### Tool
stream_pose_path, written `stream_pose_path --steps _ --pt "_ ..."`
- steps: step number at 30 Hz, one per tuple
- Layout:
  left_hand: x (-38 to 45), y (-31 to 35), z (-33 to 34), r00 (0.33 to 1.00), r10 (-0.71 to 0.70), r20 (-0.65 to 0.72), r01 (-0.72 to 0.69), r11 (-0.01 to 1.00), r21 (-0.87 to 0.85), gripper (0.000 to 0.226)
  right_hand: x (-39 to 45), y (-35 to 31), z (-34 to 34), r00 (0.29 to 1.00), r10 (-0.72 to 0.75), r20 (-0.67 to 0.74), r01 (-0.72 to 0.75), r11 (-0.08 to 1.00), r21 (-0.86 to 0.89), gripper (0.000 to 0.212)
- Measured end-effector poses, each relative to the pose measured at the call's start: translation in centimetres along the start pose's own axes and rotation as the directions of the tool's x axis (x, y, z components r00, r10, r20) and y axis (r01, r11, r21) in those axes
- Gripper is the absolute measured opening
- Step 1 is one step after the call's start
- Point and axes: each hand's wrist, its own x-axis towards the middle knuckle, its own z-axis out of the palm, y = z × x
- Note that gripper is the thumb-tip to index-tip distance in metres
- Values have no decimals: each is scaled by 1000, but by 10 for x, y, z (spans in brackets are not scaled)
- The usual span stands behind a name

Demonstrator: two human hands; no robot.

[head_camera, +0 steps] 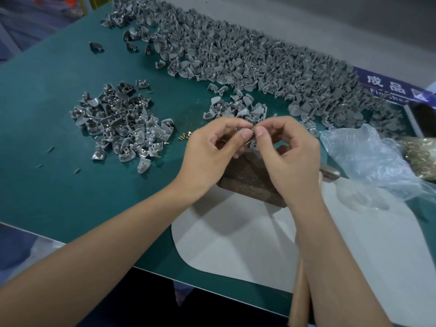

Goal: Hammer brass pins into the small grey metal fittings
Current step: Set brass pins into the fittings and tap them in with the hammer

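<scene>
Both forearms reach in from the bottom edge, and I see the hands meet above a rusty brown metal block (245, 175). My view has the left hand (212, 152) with fingers curled, thumb and forefinger pinching a small grey fitting (254, 144) from the left. The right hand (290, 156) pinches from the other side, its thumb tip almost touching the left thumb; what sits between its fingertips is too small for me to make out (possibly a pin, I cannot tell). The fitting is held just above the block's far end.

Under the right forearm runs a wooden hammer handle (300, 291), its dark head (330, 173) lying just right of the block. The block rests on a white mat (236, 246) on the green table (59, 185).

A few loose brass pins (185, 135) lie just left of the left hand. Farther left sits a small heap of fittings with pins in them (122, 128). A big drift of bare grey fittings (259, 60) stretches across the far side. At right, a crumpled clear plastic bag (368, 159) lies beside a mass of brass pieces (422, 159), with a blue sign (389, 87) beyond.
</scene>
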Motion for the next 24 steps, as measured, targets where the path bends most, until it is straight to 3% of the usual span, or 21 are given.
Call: stream_pose_path --steps 7,19,24 --pt "2 1 -4 999 31 45 -33 999 38 21 0 3 1 999 -42 -33 40 998 -58 5" --pt "3 1 -12 988 146 59 -157 904 397 18 -4 -3 -2 990 -114 80 134 931 -340 6" --pt "4 4 -11 983 169 69 -182 895 407 17 -4 -1 -3 992 -117 43 124 958 -260 2"
